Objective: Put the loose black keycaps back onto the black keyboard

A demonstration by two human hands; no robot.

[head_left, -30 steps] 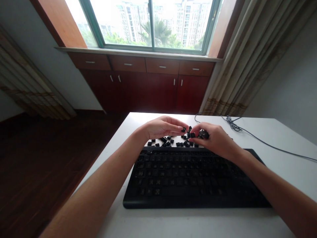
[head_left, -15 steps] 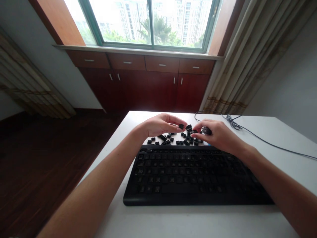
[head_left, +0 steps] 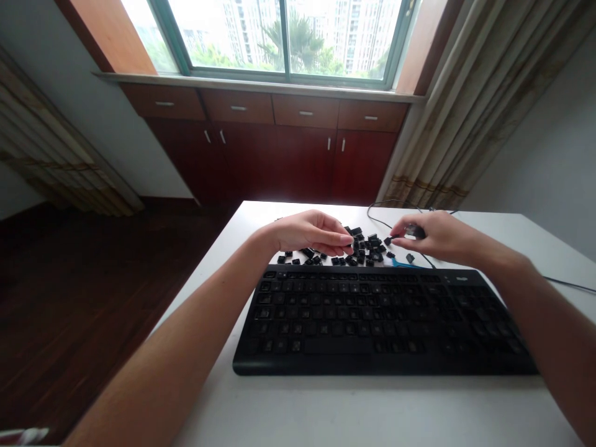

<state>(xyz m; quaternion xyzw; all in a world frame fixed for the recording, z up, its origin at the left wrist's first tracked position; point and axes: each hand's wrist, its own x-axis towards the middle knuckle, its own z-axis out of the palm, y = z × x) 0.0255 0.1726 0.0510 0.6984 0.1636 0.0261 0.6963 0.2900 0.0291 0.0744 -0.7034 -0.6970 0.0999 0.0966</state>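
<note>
A black keyboard (head_left: 326,363) lies across the white table, many of its key positions lacking caps. Loose black keycaps (head_left: 358,254) are heaped just behind it. My left hand (head_left: 314,233) hovers over the left part of the heap, thumb and fingers pinched; whatever they grip is mostly hidden. To the right of the heap, my right hand (head_left: 437,231) is closed, a small black keycap (head_left: 388,241) at its fingertips. Another dark, rounded object (head_left: 415,231) sits inside the curled fingers, its kind unclear. Below that hand lies a blue brush (head_left: 405,264), with a single keycap (head_left: 410,258) beside it.
A dark cable (head_left: 570,285) runs over the right side of the white table (head_left: 363,406). Beyond the table's far edge stands a reddish-brown cabinet (head_left: 279,161) under a window. Curtains (head_left: 433,136) hang on both sides.
My right hand has moved right, away from my left hand, uncovering the blue brush and more of the keyboard. The keycap seen at my left fingertips is now mostly hidden. The view has shifted slightly.
</note>
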